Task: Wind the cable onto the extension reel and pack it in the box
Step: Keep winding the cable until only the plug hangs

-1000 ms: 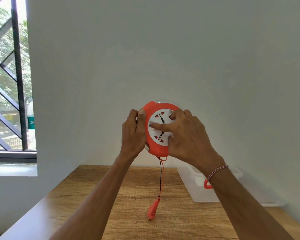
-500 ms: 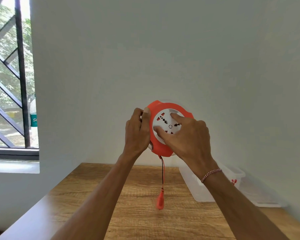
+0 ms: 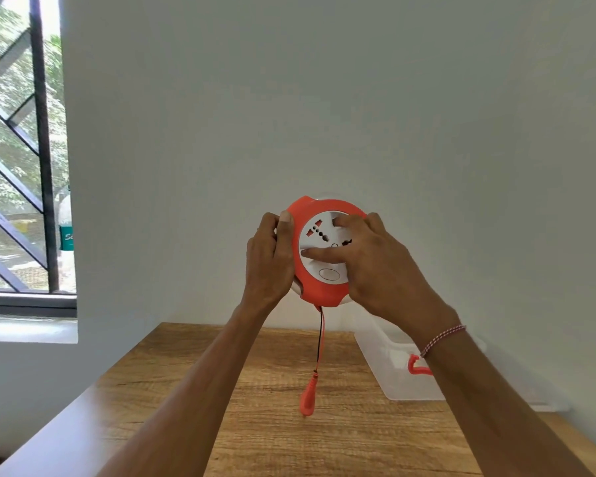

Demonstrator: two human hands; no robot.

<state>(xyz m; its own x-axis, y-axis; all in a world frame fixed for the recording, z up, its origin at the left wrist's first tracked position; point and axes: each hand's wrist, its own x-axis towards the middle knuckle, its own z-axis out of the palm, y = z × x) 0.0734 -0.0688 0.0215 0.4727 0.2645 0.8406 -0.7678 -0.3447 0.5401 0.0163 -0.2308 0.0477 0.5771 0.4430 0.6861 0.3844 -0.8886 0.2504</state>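
Head view is showing two forearms reaching up from the near edge, and beyond them the plug [image 3: 307, 402] dangling below the fingers on a short run of cable [image 3: 320, 339], hanging over the wooden table [image 3: 262, 442]. Higher, the left hand [image 3: 268, 261] is gripping the orange rim of the extension reel [image 3: 315, 270], thumb lying along its edge. The right hand [image 3: 379, 266] is pressing on the white socket face, fingers [image 3: 319, 253] spread across it. Winding looks to be the step in hand, nearly finished. Next, that face wants turning until the plug is meeting the housing. Farther off, right of the fingers, the clear box [image 3: 393, 373] is waiting against the wall.
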